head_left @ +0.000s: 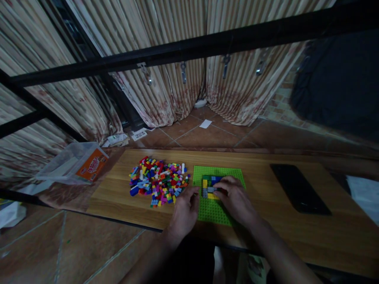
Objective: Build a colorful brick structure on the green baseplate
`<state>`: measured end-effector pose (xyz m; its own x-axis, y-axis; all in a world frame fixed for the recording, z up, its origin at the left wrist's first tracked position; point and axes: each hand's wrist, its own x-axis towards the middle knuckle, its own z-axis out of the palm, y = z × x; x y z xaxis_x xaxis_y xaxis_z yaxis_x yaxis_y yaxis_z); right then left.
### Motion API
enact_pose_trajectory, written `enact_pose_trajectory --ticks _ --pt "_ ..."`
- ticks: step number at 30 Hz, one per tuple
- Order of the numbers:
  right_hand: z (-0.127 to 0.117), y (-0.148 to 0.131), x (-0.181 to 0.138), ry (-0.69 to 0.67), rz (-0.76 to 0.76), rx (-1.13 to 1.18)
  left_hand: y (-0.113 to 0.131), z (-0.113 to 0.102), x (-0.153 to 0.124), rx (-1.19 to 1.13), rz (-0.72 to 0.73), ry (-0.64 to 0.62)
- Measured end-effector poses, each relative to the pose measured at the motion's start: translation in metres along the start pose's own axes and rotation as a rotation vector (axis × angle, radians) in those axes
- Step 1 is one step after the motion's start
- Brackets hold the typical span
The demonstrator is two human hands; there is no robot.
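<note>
Head view: the green baseplate lies on the wooden surface, carrying a low brick structure of yellow, blue, green and grey pieces. The right hand covers the structure's right part; its grip is narrow, contents indeterminable. The left hand is at the baseplate's left edge, fingers curled; whether its grip holds a piece cannot be told. A loose brick pile lies left, a black panel right. Beyond the surface's left end sits a clear box. A black bar crosses before the curtains.
</note>
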<state>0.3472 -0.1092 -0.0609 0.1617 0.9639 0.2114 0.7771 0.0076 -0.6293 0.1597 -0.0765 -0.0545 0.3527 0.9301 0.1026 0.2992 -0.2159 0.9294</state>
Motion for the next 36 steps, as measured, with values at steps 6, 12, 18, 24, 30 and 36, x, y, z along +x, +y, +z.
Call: enact_pose_trajectory --ticks 6,12,18,24,30,36 --pt "0.002 0.001 0.001 0.006 0.014 -0.018 0.002 0.007 -0.001 0.12 0.063 -0.073" --pt "0.004 0.003 0.002 0.004 0.019 -0.039 -0.001 0.009 -0.001 0.199 0.081 -0.106" --pt "0.003 0.001 0.003 0.002 0.004 -0.065 -0.002 0.011 -0.003 0.258 0.127 -0.117" --pt "0.0 0.0 0.002 -0.019 -0.019 -0.068 -0.004 0.015 -0.006 0.459 0.197 -0.188" --pt "-0.002 0.003 0.004 -0.051 0.005 -0.019 -0.012 0.02 -0.01 0.603 0.249 -0.192" --pt "0.0 0.007 0.01 0.002 0.075 0.064 -0.011 0.022 -0.011 0.668 0.229 -0.21"
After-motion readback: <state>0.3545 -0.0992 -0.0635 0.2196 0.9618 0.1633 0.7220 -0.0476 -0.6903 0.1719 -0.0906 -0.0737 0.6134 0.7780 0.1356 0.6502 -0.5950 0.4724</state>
